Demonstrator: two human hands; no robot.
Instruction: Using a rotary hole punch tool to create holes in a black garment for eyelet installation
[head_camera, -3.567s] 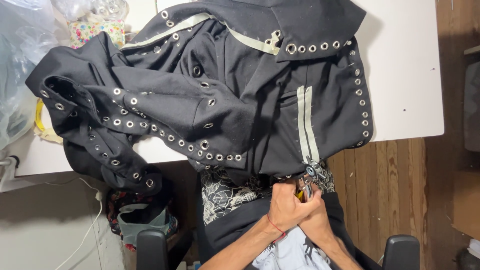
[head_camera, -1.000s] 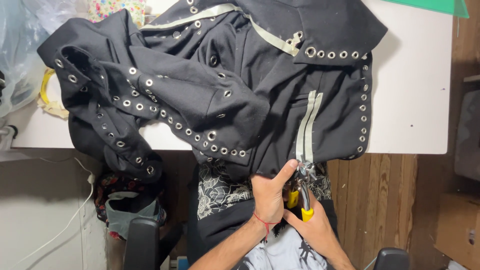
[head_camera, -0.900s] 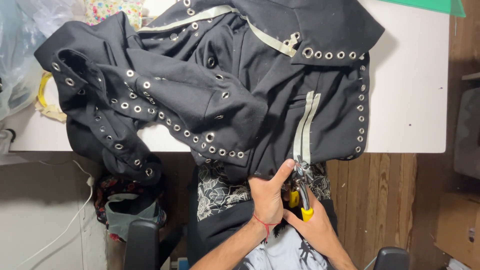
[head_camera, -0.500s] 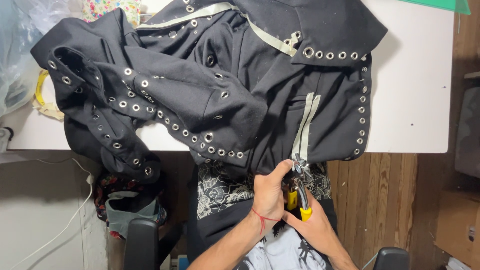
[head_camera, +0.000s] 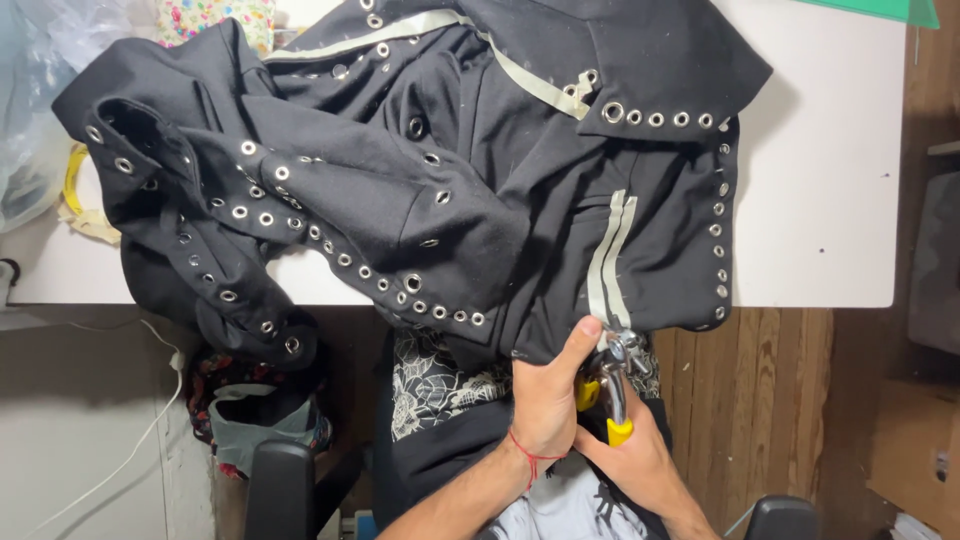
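A black jacket (head_camera: 470, 170) studded with metal eyelets and pale green ribbon stripes lies spread over the white table (head_camera: 830, 200), its lower edge hanging off the near side. My left hand (head_camera: 548, 385) pinches that lower edge beside the two vertical stripes, thumb up against the cloth. My right hand (head_camera: 640, 460) grips yellow-handled pliers (head_camera: 608, 385), whose metal jaws sit at the hem right next to my left thumb. A red thread circles my left wrist.
A yellow tape and floral cloth lie at the table's left end (head_camera: 75, 190), beside clear plastic bags (head_camera: 25, 110). Under the table hangs patterned black-and-white fabric (head_camera: 430, 385). A chair armrest (head_camera: 280, 490) stands lower left, wooden floor (head_camera: 760, 420) to the right.
My hands have risen from my lap to the jacket's hem. The left thumb now presses the cloth by the stripes, and the pliers' jaws have closed in on the edge.
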